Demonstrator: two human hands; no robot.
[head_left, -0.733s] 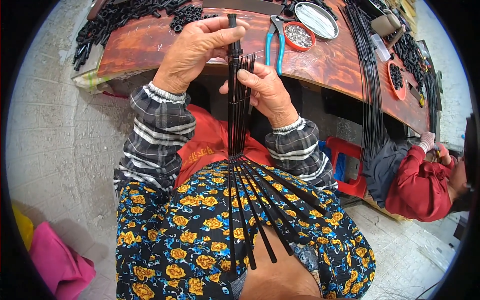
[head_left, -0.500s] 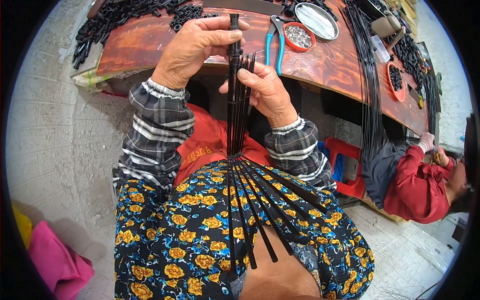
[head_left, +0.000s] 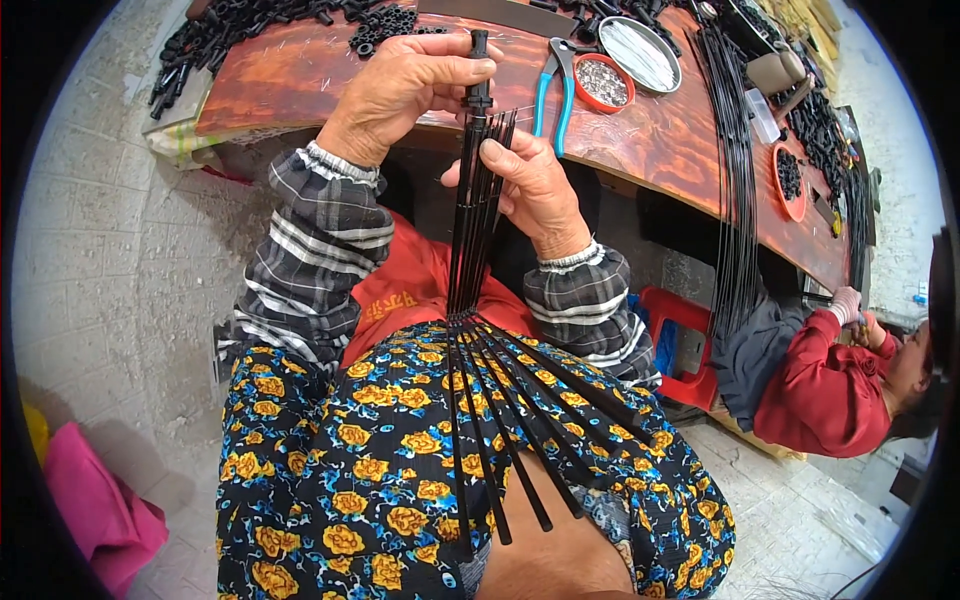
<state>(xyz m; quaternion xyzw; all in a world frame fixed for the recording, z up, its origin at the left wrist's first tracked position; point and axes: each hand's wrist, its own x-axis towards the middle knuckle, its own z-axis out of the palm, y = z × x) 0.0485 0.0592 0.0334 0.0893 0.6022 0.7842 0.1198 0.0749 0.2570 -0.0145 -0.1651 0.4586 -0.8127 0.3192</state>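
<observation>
My left hand pinches a black plastic umbrella runner upright between thumb and fingers, above the lap. Just below and to its right, my right hand closes round the upper ends of a bundle of thin black umbrella ribs, thumb in front. Several rib tips stick up beside the runner's collar; whether they are joined to it is hard to see. Lower down, the bundle meets at a joint, and thicker black rods fan out from there across my flowered clothing.
Ahead is a reddish wooden table with blue-handled pliers, a red dish of small metal parts and heaps of black fittings. Long black ribs overhang its edge. At right sits a co-worker near a red stool.
The whole view has shifted a little. Both hands keep their grips on the runner and ribs, and the rib joint sits slightly further left. The co-worker's hands have moved slightly.
</observation>
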